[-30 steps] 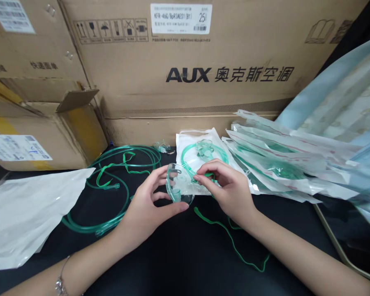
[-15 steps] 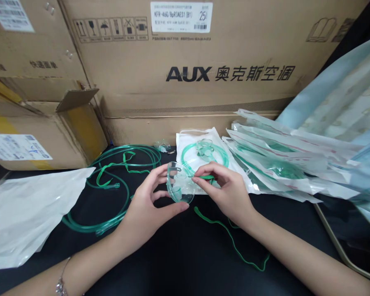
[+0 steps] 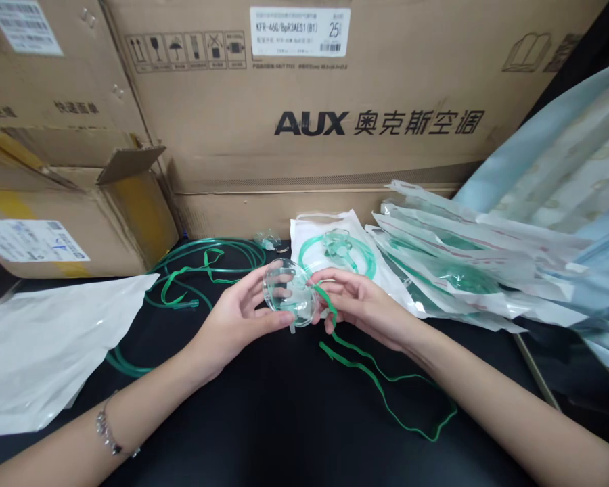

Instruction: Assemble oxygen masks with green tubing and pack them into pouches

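In my left hand (image 3: pixel 228 331) is a clear plastic oxygen mask (image 3: pixel 279 292), its thumb on the near rim and its fingers curled around the far side. At the mask's right edge, the fingers of my right hand (image 3: pixel 368 304) are bent around a green elastic strap (image 3: pixel 327 301), which runs from the rim across them. The exact contact of those fingertips is partly hidden. The strap's long loose part trails in a loop over the black tabletop, below my right wrist.
Coiled green tubing (image 3: pixel 218 242) with another green strap (image 3: pixel 175 274) lies at left, near a white bag (image 3: pixel 55 338). Behind the hands is a packaged mask (image 3: pixel 339 245). Packaged sets (image 3: pixel 467 250) pile up at right. Cardboard boxes (image 3: pixel 335 162) stand at the back.
The mask has turned to show its open side more and shifted slightly left and down. My right hand has changed its grip, and the strap now hangs from the mask's right rim.
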The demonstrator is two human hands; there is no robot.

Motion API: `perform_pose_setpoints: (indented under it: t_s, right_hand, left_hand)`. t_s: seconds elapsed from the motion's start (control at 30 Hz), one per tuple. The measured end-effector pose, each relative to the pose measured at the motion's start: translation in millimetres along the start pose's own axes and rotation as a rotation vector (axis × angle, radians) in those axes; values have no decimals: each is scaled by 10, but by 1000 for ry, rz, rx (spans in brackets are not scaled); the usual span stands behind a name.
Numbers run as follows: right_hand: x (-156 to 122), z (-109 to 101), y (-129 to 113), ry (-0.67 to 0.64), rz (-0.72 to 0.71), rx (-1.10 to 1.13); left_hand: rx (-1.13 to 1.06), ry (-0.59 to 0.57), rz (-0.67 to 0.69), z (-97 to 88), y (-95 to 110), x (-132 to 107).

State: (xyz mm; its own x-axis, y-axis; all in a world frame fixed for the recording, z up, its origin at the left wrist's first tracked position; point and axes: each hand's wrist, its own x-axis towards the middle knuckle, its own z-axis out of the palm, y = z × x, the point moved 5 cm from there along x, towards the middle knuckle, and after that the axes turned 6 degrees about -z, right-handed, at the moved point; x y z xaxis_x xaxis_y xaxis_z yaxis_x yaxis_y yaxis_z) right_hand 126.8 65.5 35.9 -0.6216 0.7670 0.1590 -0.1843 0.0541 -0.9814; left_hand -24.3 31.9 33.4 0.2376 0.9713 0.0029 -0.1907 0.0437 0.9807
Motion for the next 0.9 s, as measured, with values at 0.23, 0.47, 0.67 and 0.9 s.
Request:
perform_pose_setpoints:
  t_s: [0.23,0.47,0.67,0.9]
  right_hand:
    - [-29,21,-144,63,-210,-406]
    - [-76,52,-281,128,-307,-789]
    - [-99,40,-332,193,-399,-1061]
    - [-115,-48,-398,296,-417,-1219]
  left_hand:
    - [-72,-87,-13,49,3,-30]
    - [-88,-223,37,97,20,-35]
    - [-12,-259,68,104,25,-36]
    - [52,-300,115,106,40,-61]
